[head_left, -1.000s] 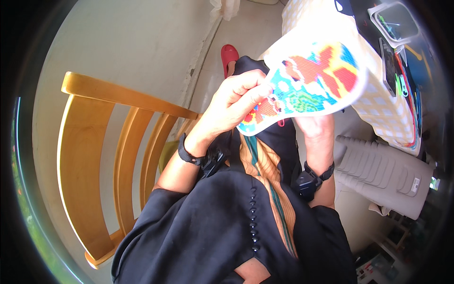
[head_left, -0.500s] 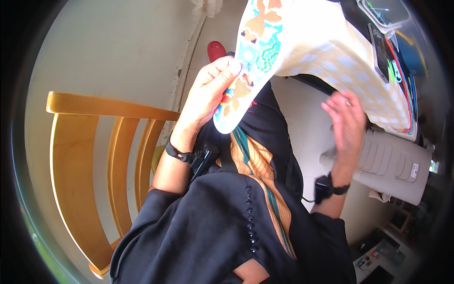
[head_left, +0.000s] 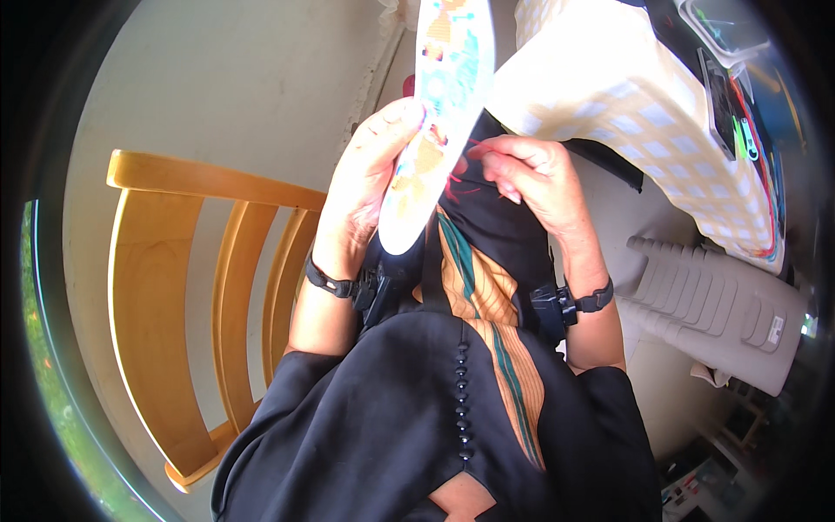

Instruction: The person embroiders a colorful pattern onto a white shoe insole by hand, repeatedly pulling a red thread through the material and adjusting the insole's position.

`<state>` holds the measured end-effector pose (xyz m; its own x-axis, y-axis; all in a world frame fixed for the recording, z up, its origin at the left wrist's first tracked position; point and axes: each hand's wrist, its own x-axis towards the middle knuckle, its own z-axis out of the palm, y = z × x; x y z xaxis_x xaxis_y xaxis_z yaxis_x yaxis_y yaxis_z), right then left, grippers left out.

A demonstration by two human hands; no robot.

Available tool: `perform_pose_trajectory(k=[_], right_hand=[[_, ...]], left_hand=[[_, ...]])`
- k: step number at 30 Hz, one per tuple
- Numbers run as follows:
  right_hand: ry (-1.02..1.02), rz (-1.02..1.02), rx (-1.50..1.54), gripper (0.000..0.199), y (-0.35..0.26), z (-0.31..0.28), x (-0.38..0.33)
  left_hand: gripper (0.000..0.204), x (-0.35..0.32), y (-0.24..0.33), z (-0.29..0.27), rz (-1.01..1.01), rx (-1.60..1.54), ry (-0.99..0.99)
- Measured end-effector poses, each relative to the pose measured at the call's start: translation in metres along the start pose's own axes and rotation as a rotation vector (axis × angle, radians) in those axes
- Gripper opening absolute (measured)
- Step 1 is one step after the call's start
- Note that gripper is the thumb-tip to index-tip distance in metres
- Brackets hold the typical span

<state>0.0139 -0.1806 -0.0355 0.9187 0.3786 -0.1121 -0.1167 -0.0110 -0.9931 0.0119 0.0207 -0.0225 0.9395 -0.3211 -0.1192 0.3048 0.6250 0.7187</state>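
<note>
My left hand (head_left: pixel 372 165) grips a long shoe insole (head_left: pixel 445 109) by its left edge, thumb on its face. The insole is white-edged and covered with cross-stitch in brown, blue, green and a little red; glare washes out part of it. Loose red thread (head_left: pixel 454 184) hangs behind its right edge. Close beside that edge, my right hand (head_left: pixel 529 178) is closed in a pinch, with red thread at its fingertips. Whether a needle is there as well is too small to tell.
A table with a checked yellow-white cloth (head_left: pixel 635 104) stands ahead to the right, bearing a phone (head_left: pixel 715 100), a plastic box (head_left: pixel 726 30) and coloured threads (head_left: pixel 764 165). A wooden chair back (head_left: pixel 156 304) is at left, a grey plastic stool (head_left: pixel 713 304) at right.
My right hand has come in from the right to the insole's edge and now pinches at the red thread. The insole, in my left hand, has shifted slightly left and turned.
</note>
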Motion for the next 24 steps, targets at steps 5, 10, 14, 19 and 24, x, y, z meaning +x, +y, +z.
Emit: perform_pose_trajectory(k=[5, 10, 14, 19, 24], right_hand=[[-0.052, 0.01, 0.094, 0.022, -0.004, -0.031, -0.02], [0.055, -0.05, 0.131, 0.023, -0.005, -0.049, -0.031], [0.265, -0.178, 0.295, 0.021, -0.004, -0.049, -0.027], [0.382, -0.304, 0.678, 0.013, -0.009, -0.045, -0.024], [0.107, -0.189, 1.427, 0.01, -0.02, -0.041, -0.023]], left_hand=[[0.023, 0.004, -0.002, 0.0, 0.052, -0.173, -0.045], [0.022, 0.004, -0.003, -0.005, 0.048, -0.154, -0.06], [0.024, 0.0, -0.01, 0.001, 0.017, -0.127, 0.044], [0.028, 0.005, -0.023, -0.002, 0.01, -0.075, 0.002], [0.028, 0.004, -0.033, 0.001, -0.063, -0.034, -0.011]])
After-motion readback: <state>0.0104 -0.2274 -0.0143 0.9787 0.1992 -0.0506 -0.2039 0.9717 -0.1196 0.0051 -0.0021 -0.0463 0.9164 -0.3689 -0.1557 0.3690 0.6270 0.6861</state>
